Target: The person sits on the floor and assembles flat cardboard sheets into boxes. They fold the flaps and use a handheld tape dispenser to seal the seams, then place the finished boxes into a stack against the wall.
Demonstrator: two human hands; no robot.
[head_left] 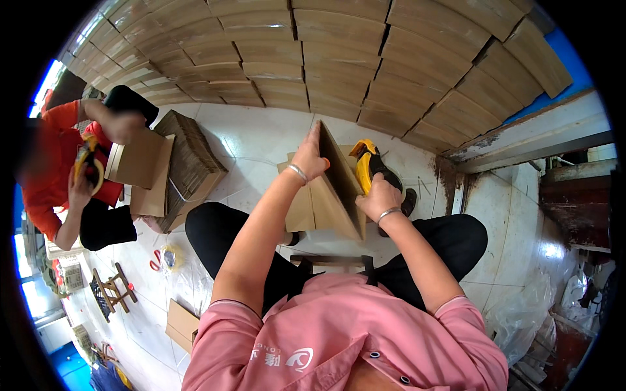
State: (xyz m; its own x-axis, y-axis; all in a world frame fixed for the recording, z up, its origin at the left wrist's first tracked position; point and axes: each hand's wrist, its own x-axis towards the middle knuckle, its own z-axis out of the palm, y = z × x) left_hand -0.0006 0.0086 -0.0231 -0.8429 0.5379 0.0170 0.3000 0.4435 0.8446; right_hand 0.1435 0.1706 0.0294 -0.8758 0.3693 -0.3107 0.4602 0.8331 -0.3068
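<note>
A brown cardboard box (313, 202), partly folded, stands upright between my knees. My left hand (310, 156) lies along its left side with the fingers stretched out flat; something orange shows at the thumb. On the box's right side, my right hand (381, 199) is closed around the dark grip of a yellow tape dispenser (364, 166). The dispenser's head points away from me, close beside the cardboard. Whether its tape touches the box I cannot tell.
At the left a co-worker in orange holds another tape dispenser (90, 163) and a carton (134, 159). A bundle of flat cardboard (189, 163) stands beside them. Stacked cartons (339, 58) wall off the far side. Scissors (155, 260), a tape roll (171, 259) and a small stool (114, 291) are at left.
</note>
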